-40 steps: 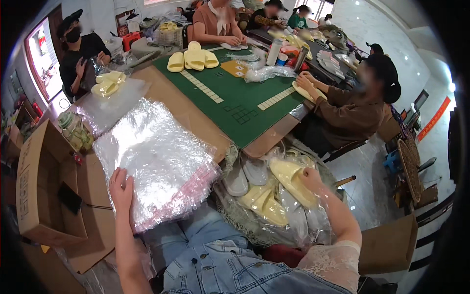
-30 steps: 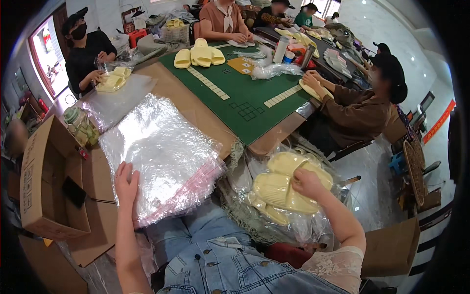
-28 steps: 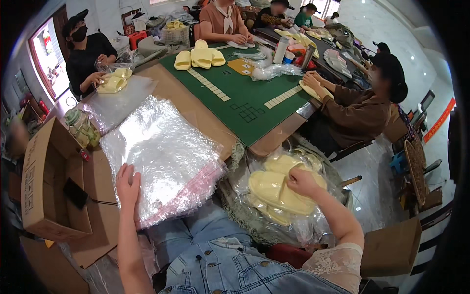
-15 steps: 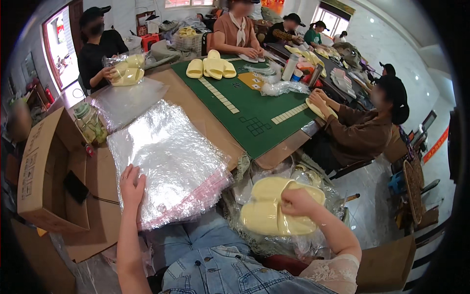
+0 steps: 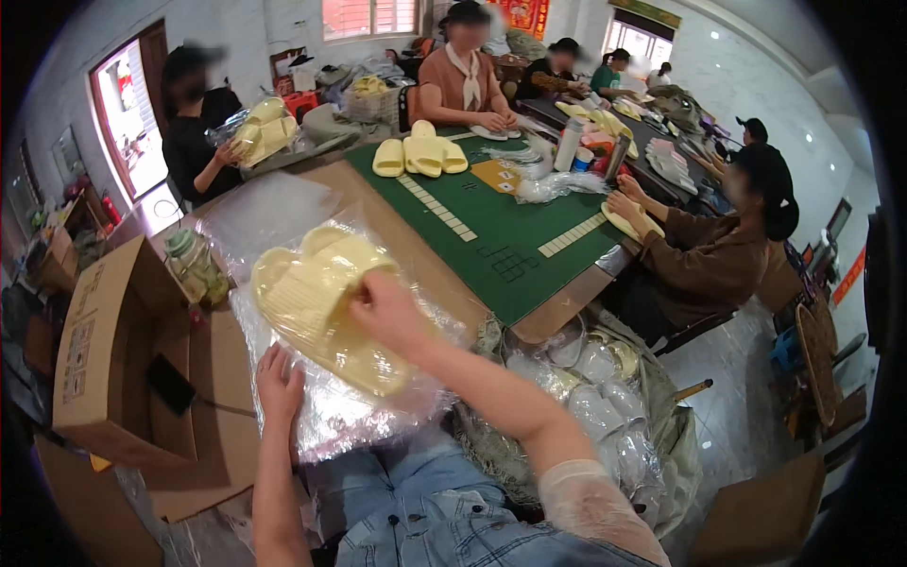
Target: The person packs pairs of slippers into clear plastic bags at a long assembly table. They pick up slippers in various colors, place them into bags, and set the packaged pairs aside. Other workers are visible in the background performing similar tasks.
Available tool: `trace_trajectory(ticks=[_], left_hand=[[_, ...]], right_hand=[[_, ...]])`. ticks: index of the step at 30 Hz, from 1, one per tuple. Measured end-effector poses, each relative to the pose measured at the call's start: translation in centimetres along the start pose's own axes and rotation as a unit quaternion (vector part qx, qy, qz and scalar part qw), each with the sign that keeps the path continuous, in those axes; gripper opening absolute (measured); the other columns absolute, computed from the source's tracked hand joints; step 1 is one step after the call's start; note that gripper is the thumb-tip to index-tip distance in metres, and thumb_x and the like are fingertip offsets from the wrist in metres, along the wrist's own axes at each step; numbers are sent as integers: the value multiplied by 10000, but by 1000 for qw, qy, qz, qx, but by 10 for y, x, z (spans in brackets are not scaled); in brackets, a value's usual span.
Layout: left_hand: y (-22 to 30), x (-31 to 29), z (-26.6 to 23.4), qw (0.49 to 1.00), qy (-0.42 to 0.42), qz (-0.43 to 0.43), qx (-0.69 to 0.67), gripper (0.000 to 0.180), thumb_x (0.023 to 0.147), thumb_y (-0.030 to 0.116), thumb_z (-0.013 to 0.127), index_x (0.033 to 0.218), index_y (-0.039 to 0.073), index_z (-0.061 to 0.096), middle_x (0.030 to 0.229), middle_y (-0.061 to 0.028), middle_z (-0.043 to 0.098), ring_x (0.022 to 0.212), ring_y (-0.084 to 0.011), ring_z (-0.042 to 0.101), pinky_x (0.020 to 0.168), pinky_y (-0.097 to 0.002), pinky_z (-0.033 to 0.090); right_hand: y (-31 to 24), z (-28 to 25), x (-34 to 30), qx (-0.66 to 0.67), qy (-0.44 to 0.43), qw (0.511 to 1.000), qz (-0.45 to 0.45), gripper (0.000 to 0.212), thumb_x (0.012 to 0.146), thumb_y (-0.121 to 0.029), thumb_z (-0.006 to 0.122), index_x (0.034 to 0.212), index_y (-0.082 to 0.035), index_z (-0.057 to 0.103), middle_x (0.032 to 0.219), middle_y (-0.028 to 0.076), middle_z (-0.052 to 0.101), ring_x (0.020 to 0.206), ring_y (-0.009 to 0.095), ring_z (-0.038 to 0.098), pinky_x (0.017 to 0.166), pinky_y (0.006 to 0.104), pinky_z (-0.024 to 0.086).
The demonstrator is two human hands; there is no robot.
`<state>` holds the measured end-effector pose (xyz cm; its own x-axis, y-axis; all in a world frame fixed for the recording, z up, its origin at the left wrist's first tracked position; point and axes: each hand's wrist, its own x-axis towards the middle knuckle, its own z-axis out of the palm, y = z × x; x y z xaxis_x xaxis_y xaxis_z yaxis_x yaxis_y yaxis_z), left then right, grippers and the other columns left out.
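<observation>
Above the stack of clear plastic bags [image 5: 321, 416] on our lap edge, we now hold a pair of pale yellow slippers [image 5: 316, 307] in our right hand [image 5: 383, 307], its grip closed around them; half a second ago that hand was still down beside the bags, in the sack of wrapped slippers [image 5: 605, 406] at our right knee, so the pair has been lifted out and carried over the bags; we judge bagging is about to start; our left hand [image 5: 281, 381] stays flat, fingers spread, on the near edge of the bags, holding nothing; beyond the bags the brown surface [image 5: 416, 255] carries a green mat [image 5: 491, 217] with more yellow slippers; left of the bags lies an open cardboard box [image 5: 104, 350]; other people work around the surface.
</observation>
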<state>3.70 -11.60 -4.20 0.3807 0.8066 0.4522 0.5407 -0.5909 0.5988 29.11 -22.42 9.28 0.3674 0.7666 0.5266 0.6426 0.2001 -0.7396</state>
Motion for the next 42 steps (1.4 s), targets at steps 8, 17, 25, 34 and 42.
trace_trajectory(ticks=[8,17,25,34,42], left_hand=[[11,2,-2,1000,7,-2,3,423,862,142,673,1256,-7,637,1332,-245,591,1267,-410,523,1085,-454,401],[-7,4,-6,934,136,-95,-316,436,907,-5,534,1341,-39,549,1319,-214,592,1273,-314,537,1071,-387,412],[219,-95,-3,862,-316,352,-182,330,873,137,688,1199,103,653,1135,-138,686,1046,-320,661,924,-406,519],[186,-166,185,890,-404,-138,-161,836,812,509,754,1313,-101,482,1213,-300,626,1140,-433,613,964,-447,489],[173,-180,200,777,-520,-185,-302,458,937,289,673,1243,-36,574,1157,-131,678,1012,-225,658,878,-339,511]], right_hand=[[53,29,-35,-23,-152,987,36,274,911,-287,667,1009,-33,637,1039,182,625,968,352,621,833,446,497],[74,-211,-136,-252,-139,935,-208,137,779,-117,741,891,-127,662,857,61,652,823,291,630,732,407,486],[115,-279,-195,-317,-126,938,60,203,827,-270,734,858,-82,664,841,81,662,849,315,633,760,430,488],[129,-181,-219,-351,-322,879,-9,882,706,-570,782,1446,-207,468,1481,163,441,1404,400,364,1094,629,293],[152,-178,-237,-397,-379,834,48,966,672,-621,769,1492,-225,446,1524,162,403,1466,404,256,1128,696,212]])
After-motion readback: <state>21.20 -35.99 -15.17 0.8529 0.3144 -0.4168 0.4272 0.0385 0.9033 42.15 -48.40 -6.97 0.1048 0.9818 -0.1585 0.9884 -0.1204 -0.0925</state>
